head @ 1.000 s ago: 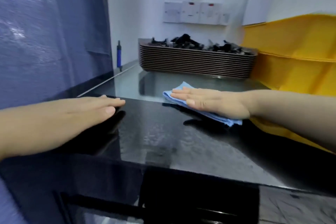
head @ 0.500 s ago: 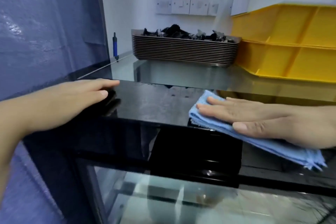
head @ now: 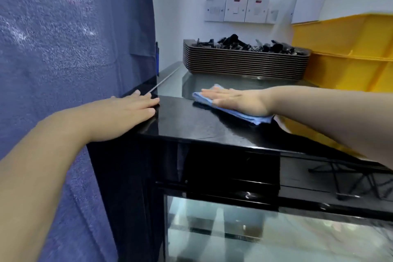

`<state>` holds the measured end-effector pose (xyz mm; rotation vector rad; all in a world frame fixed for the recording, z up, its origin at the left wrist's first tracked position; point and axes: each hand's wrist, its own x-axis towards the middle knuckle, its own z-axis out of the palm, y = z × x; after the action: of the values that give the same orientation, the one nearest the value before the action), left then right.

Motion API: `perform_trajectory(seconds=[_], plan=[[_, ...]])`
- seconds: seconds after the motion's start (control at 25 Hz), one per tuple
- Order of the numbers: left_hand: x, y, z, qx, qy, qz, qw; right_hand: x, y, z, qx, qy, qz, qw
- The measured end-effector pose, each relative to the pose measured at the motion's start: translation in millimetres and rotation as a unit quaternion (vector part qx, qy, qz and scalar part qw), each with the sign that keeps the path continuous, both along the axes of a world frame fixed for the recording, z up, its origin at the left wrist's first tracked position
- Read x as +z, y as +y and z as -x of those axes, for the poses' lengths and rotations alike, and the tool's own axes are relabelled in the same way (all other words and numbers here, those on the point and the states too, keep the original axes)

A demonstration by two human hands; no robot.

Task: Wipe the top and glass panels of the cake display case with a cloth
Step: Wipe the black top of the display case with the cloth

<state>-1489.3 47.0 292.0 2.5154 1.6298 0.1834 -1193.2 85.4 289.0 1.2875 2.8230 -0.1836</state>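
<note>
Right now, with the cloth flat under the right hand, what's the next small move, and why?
Probably sweep the right hand and blue cloth toward the near edge of the case top: they sit at its far side, with bare top nearer; the left hand rests flat on the left corner.

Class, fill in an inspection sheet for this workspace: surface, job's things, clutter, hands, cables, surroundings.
Surface: display case top, glossy black, reflective.
Job's things: blue cloth lying flat on the top; glass panel below the front edge.
Clutter: stack of trays holding dark pieces at the back; yellow crates at the right.
Hands: right hand flat on the cloth; left hand flat at the top's left edge.
Cables: nothing seen.
Surroundings: blue curtain at the left; wall switches behind.
</note>
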Motion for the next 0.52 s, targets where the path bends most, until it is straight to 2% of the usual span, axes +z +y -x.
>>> perform_trajectory(seconds=[0.04,0.16,0.28,0.36,0.44,0.52], plan=[[-4.3,4.9,2.3,-0.007,0.009,0.000,1.000,-2.6,-14.8,9.6,0.047,0.012,0.007,0.999],[-8.6,11.4,6.0,-0.006,-0.004,0.013,1.000,-8.5,-53.1,4.0,0.074,0.032,0.006,0.997],[-9.3,14.5,5.8,-0.016,0.013,-0.005,1.000,-10.2,-39.1,-12.8,-0.005,0.116,0.067,0.991],[-8.3,14.8,6.1,-0.019,0.029,-0.010,0.999,-2.2,-24.1,-6.9,-0.032,0.047,0.099,0.993],[-6.5,15.0,9.5,-0.025,0.053,-0.015,0.998,-1.2,-19.1,1.0,-0.011,0.013,0.057,0.998],[-10.9,15.3,10.7,-0.033,0.079,-0.046,0.995,-0.1,-36.8,7.9,0.001,0.042,0.033,0.999]])
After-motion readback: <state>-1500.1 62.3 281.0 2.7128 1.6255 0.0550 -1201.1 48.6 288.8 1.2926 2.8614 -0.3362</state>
